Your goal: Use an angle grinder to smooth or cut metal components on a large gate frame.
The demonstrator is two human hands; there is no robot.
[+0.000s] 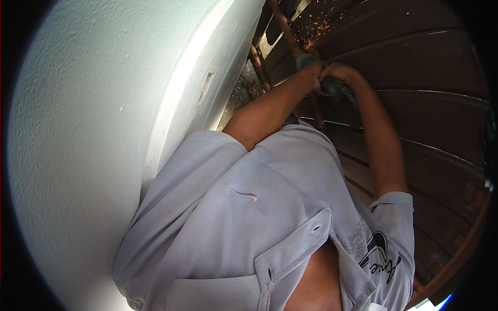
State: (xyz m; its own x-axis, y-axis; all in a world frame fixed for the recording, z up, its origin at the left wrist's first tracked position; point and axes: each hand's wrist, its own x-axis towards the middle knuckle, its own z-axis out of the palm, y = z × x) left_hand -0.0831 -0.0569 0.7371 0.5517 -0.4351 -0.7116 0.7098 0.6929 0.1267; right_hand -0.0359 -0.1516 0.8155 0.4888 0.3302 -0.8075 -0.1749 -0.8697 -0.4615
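Observation:
Both of my arms reach toward the top of the head view and meet at an angle grinder [333,89]. Its teal front end lies by a reddish-brown metal bar [286,28], and orange sparks [311,37] spray up and away from there. My left hand [314,73] is wrapped round the grinder's front part. Close beside it, my right hand [340,71] grips the dark rear body, where a cable seems to hang down. The grinder's disc and its exact contact point are hidden by the hands and sparks.
A pale rough-textured wall [93,114] with a smooth white ledge [176,98] rises close on my left. Dark brown ribbed metal panels [425,67] fill the right side. Another rusty bar [258,67] stands near the ledge. A curved brown rail [456,256] runs at lower right.

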